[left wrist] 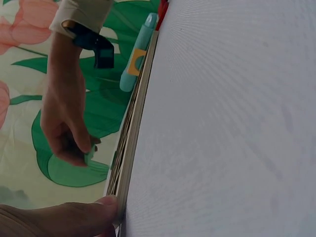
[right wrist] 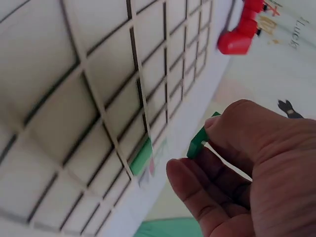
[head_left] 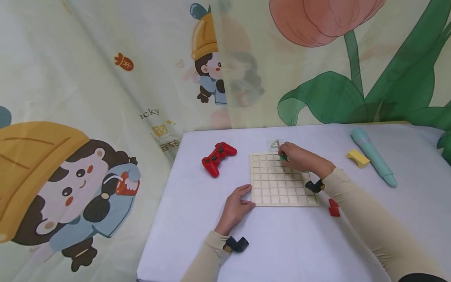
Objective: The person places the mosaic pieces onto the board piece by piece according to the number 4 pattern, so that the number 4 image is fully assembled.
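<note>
One green block is pinched by the right hand, just above the far part of the wooden board. Another green piece lies in this board, near its far edge. The left hand grips the board's left edge on the counter.

Grid board: one. Clock directions from its centre, head view: game controller, one, past nine; printed card, one, before twelve; teal rod, one, and yellow block, one, both before three; red blocks, apparently two, at four. Green pieces: two visible, right wrist view. Hands: two.
</note>
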{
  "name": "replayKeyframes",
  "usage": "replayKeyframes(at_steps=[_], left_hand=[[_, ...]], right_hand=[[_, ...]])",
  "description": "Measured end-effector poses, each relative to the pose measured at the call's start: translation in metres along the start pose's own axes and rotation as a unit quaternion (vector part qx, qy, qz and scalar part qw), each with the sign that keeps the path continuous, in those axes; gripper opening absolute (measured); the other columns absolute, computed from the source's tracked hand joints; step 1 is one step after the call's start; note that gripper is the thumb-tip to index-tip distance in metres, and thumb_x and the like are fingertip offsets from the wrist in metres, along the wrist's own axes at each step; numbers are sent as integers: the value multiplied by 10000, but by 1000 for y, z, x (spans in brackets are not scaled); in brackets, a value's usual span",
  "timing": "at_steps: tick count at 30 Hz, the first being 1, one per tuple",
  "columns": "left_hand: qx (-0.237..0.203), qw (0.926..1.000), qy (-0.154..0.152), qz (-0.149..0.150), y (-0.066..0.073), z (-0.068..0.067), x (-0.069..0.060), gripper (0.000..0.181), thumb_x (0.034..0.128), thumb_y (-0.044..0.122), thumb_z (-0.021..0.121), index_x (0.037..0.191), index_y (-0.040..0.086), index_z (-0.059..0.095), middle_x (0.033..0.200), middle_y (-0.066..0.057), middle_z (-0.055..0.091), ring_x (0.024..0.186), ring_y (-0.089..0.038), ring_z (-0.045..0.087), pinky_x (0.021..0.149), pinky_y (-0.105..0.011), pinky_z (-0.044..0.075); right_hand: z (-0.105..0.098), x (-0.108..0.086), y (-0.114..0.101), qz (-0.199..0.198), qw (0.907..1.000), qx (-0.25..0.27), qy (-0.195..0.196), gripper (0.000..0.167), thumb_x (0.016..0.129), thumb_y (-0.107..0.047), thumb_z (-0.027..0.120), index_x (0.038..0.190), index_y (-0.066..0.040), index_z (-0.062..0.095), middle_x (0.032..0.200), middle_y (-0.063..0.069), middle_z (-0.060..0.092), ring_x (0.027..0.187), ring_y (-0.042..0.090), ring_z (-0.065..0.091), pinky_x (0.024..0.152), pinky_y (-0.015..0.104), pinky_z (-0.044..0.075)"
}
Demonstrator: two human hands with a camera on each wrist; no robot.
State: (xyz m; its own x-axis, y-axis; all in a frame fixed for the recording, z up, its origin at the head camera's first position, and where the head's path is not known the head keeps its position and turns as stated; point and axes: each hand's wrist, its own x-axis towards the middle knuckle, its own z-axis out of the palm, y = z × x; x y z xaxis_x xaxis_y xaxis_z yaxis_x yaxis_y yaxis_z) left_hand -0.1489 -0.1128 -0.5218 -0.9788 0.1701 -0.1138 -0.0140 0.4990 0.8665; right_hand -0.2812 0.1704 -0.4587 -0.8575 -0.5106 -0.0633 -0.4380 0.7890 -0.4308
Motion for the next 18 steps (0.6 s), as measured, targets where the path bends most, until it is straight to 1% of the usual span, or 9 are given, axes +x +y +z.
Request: replayKeyframes(at_steps=[3, 7, 13, 18], left_hand=[[-36, 10000, -3, -6, -1, 0, 0, 657, 878, -2, 833, 1493, 93, 625, 1595, -40, 569, 934, -84, 744, 802, -187, 618], [20, 10000, -47, -25, 0, 3, -2, 655, 883, 2, 830, 1497, 89, 619, 1595, -39, 568, 917, -56, 729, 786, -169, 608], [169, 9999, 21, -28, 2, 2, -2, 667, 876, -1, 838, 1499, 99, 620, 1590, -38, 571, 915, -54, 723, 796, -194, 622], [108, 9999, 7, -45, 3, 0, 0, 668, 873, -11, 836, 1497, 94, 621, 1592, -37, 571, 920, -59, 729, 782, -179, 615]], right_hand=[[13, 14, -2, -79, 9996, -219, -177, 223, 1016, -61, 688, 1207, 41, 636, 1148, 165, 627, 1062, 264, 612, 935, 446, 594], [22, 16, 2, -55, 9988, -382, -297, 181, 1011, -54, 695, 1167, 22, 645, 1147, 162, 619, 1065, 272, 618, 936, 452, 589], [26, 18, 2, -118, 9991, -307, -253, 180, 1007, -54, 708, 1168, 15, 668, 1140, 145, 614, 1044, 255, 618, 929, 448, 591], [28, 21, 1, -168, 9990, -390, -137, 141, 1010, -66, 714, 1130, -5, 671, 1123, 137, 618, 1020, 246, 629, 912, 447, 585]])
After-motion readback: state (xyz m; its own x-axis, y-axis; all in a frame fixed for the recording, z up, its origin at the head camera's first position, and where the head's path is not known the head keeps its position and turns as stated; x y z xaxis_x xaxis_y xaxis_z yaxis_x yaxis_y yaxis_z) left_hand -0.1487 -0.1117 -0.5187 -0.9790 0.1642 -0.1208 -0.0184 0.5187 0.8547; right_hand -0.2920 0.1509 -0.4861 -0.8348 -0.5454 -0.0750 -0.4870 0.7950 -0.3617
